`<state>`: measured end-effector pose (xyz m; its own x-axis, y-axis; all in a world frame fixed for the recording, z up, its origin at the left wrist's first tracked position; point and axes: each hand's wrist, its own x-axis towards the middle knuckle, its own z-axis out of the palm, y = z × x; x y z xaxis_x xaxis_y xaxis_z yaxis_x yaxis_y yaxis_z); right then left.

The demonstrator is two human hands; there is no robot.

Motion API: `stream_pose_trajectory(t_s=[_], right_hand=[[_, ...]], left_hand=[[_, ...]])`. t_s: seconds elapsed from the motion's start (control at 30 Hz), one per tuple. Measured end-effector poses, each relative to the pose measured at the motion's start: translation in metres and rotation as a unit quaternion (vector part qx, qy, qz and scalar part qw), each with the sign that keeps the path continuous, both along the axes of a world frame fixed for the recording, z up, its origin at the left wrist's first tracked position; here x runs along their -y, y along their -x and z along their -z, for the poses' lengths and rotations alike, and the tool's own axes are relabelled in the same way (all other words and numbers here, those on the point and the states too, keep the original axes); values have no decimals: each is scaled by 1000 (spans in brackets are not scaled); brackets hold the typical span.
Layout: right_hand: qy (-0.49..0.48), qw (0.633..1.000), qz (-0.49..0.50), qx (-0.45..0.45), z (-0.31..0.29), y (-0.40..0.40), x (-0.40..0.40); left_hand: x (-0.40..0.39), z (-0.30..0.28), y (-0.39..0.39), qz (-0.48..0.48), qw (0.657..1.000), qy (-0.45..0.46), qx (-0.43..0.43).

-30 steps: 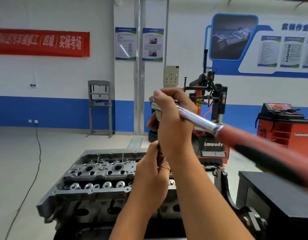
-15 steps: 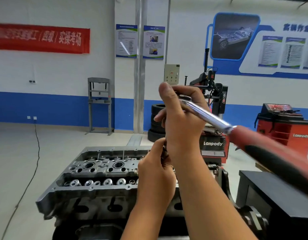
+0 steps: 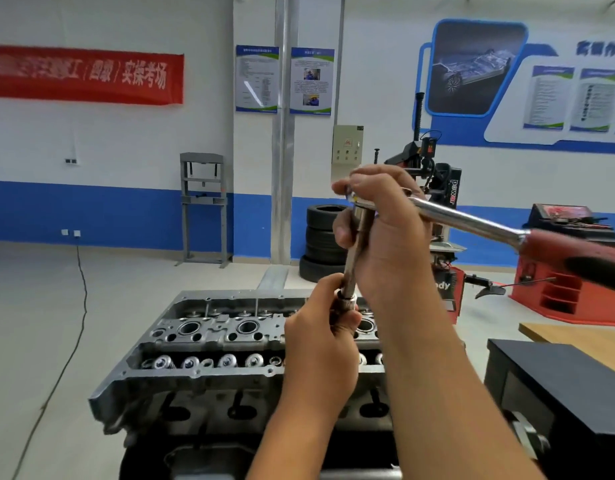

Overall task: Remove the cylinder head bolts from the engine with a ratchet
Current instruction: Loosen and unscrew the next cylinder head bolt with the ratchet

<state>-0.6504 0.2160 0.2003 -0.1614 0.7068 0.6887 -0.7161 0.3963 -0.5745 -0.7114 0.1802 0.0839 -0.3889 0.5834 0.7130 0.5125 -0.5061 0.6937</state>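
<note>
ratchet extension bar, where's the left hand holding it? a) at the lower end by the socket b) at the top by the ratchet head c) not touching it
a: the left hand grips the lower end of the extension bar, while the right hand holds the ratchet head.

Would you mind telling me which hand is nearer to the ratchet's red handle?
Right. The right hand grips the ratchet head, just along the shaft from the red handle; the left hand holds the extension's lower end, further away.

- We have one head-worn view, facing forward and slightly down.
- Our hands sit close at centre frame; the workshop wall (image 3: 126, 140) stands far behind.
</note>
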Motion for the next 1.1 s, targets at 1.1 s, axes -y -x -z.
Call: stream_pose_trajectory(t_s=[1.1], right_hand=[[-31,998,-52,24,2,-6,-8]], left_hand=[[0,-7,11,28,998,55,4]])
